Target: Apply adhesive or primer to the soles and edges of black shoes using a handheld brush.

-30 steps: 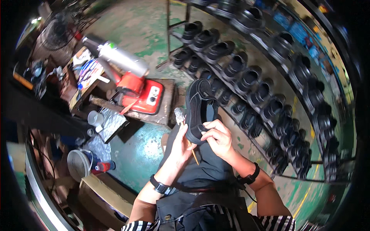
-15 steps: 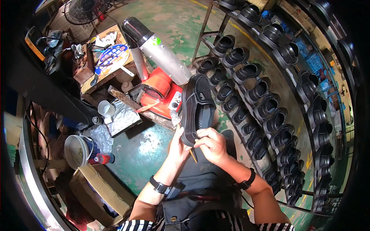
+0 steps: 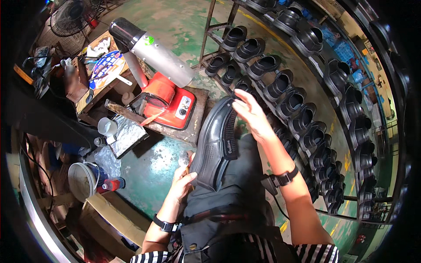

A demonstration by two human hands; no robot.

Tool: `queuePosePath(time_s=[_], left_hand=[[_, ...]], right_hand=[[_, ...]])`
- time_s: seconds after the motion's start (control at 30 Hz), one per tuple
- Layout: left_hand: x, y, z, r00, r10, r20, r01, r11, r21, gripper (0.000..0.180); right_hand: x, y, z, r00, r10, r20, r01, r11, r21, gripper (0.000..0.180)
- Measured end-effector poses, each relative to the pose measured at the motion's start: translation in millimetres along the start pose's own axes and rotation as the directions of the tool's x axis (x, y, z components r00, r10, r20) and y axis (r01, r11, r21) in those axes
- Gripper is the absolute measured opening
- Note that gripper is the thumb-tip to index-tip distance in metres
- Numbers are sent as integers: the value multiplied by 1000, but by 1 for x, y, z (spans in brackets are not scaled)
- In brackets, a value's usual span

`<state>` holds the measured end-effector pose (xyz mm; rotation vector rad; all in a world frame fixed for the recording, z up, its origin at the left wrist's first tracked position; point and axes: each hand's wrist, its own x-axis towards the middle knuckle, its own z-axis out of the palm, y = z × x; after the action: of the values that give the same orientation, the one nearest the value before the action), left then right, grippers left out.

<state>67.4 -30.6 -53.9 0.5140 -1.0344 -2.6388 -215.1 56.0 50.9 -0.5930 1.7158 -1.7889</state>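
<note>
A black slip-on shoe (image 3: 212, 144) is tilted on its side above my lap, toe away from me, its upper facing right. My left hand (image 3: 180, 182) is closed at the heel end, its thumb against the shoe. The same hand keeps a thin stick with a whitish wrapped tip (image 3: 184, 158); most of the stick is hidden. At the toe, my right hand (image 3: 254, 115) has its fingers stretched out and apart. Its fingertips are at the toe's edge, and I cannot tell how firmly they touch.
A red machine (image 3: 175, 107) with a silver tube (image 3: 162, 59) stands ahead on a worn board. Racks of black shoes (image 3: 289, 103) line the right side. A foil-covered box (image 3: 127, 133), white bucket (image 3: 83, 179), red-capped bottle (image 3: 113, 184) and cardboard box (image 3: 116, 215) are on the left.
The shoe has turned from showing its opening to lying on its side, and come closer to me. My right hand has moved from the heel to the toe, its fingers opening out.
</note>
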Motion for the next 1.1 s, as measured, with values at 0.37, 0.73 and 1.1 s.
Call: queuePosePath(time_s=[0.37,0.73,1.1], left_hand=[[-7,-9,-14,996,16,-88,-19,999,-38,73],[18,6,-10,994,-18,-105,-13,959,-282,73],[17,9,-20,983,-58,-176,42,995,-90,67]], right_hand=[[36,24,23,957,278,76,-279,960,-6,35],[55,56,14,980,182,85,-199,928,315,33],[33,31,15,929,-367,-42,286,787,-546,17]])
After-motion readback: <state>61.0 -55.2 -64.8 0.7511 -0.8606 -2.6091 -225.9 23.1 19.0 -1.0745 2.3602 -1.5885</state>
